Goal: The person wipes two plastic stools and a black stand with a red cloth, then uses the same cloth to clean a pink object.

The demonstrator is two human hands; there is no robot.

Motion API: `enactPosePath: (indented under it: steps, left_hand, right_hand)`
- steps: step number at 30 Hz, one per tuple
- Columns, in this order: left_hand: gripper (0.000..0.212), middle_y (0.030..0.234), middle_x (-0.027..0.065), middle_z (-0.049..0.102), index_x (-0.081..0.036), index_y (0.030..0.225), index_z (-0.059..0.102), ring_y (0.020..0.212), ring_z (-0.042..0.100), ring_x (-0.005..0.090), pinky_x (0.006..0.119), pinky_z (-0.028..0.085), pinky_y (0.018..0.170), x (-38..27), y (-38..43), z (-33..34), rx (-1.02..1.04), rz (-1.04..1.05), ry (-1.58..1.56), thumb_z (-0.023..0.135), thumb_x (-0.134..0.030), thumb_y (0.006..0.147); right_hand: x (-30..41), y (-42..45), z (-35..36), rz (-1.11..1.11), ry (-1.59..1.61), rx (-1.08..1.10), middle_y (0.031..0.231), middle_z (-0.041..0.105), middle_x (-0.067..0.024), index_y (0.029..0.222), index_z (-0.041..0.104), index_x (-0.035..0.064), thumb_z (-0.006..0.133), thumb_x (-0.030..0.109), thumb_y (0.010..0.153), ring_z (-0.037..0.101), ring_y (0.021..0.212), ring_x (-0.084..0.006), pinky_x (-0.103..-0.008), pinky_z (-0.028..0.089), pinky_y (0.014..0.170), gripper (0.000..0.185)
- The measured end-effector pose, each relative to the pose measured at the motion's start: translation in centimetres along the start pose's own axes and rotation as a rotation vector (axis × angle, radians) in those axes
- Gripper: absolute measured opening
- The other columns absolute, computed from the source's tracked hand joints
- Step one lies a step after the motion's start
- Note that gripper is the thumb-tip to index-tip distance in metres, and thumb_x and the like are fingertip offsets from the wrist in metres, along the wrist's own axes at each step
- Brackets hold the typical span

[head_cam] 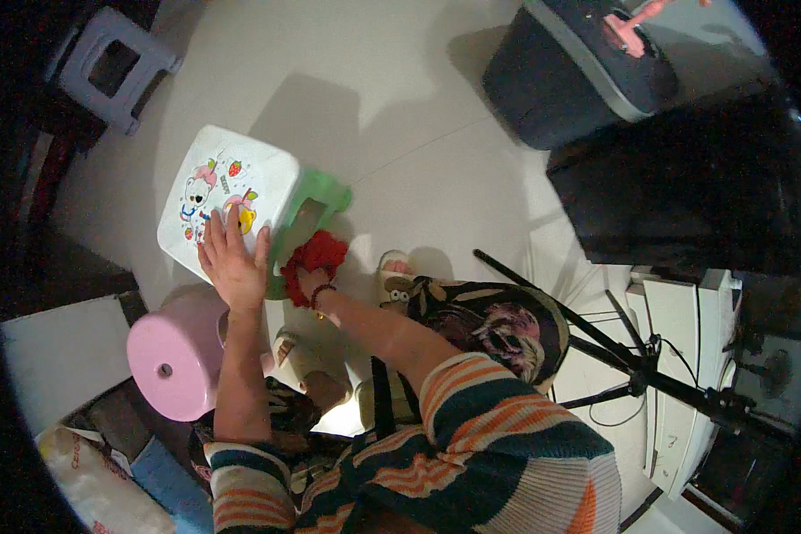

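In front of me on the tiled floor stands a small plastic stool with a white seat and green legs. Printed cartoon bears and strawberries decorate the seat. My left hand lies flat on the seat's near edge, fingers spread. Beside the green legs, my right hand grips a bunched red cloth and presses it against the stool's side. The cloth covers part of the fingers and of the near green leg.
A pink plastic stool is close at my left. Farther off are a grey stool and a dark bin with a pink-handled tool on top. A black tripod stands at my right, near a white cabinet.
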State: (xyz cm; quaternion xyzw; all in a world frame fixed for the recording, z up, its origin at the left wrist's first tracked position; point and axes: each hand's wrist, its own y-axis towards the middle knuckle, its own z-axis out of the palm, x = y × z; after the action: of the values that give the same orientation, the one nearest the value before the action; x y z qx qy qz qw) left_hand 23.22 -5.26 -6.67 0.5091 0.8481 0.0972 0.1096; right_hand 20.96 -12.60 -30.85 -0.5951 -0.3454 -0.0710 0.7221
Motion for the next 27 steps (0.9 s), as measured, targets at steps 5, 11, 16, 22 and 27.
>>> enactPosePath:
  steps: [5,11,16,22,27]
  left_hand:
    - [0.058,0.14,0.0142,0.04,-0.016,0.134,0.045,0.131,0.034,0.0305,0.051,0.021,0.108,1.9,-0.5,0.2,-0.034,-0.052,0.031,0.056,-0.047,0.086]
    - [0.057,0.139,0.0131,0.041,-0.015,0.13,0.049,0.131,0.034,0.0294,0.051,0.018,0.109,-0.9,0.2,0.8,0.0,0.001,-0.135,0.056,-0.048,0.085]
    - [0.051,0.135,0.0153,0.045,-0.011,0.125,0.053,0.127,0.039,0.0305,0.052,0.019,0.109,4.2,-1.3,1.7,-0.134,-0.066,-0.332,0.06,-0.04,0.084]
    - [0.069,0.138,0.0197,0.039,-0.007,0.136,0.037,0.126,0.038,0.0357,0.054,0.03,0.101,1.2,-1.5,2.1,-0.262,-0.456,-0.287,0.06,-0.044,0.083]
    - [0.071,0.132,0.0232,0.042,-0.003,0.138,0.031,0.12,0.043,0.0387,0.043,0.035,0.101,2.1,0.3,5.5,-0.109,-0.73,-1.26,0.06,-0.04,0.084]
  right_hand:
    - [7.4,-7.2,-0.6,-0.123,-0.12,0.275,0.121,0.056,-0.0194,0.123,0.05,-0.0045,0.051,0.039,0.09,0.055,0.108,-0.0296,-0.0391,0.043,0.09,0.055]
    - [13.0,-8.8,-7.0,-0.245,-0.419,0.379,0.105,0.063,-0.0134,0.115,0.055,-0.0024,0.063,0.039,0.079,0.061,0.094,-0.0275,-0.0421,0.051,0.076,0.055]
    - [18.7,-16.7,-6.4,-0.161,-0.63,0.535,0.113,0.062,-0.014,0.121,0.055,0.0004,0.067,0.046,0.072,0.061,0.098,-0.0234,-0.0383,0.051,0.081,0.068]
    - [27.9,-21.2,-10.9,-0.995,-0.875,0.231,0.1,0.065,-0.0189,0.112,0.058,0.0029,0.062,0.029,0.078,0.063,0.093,-0.034,-0.0404,0.05,0.082,0.043]
    - [26.7,-19.6,-6.5,-1.338,-1.489,-0.003,0.131,0.047,-0.0185,0.127,0.049,0.0043,0.064,0.037,0.077,0.043,0.121,-0.0354,-0.0487,0.038,0.098,0.061]
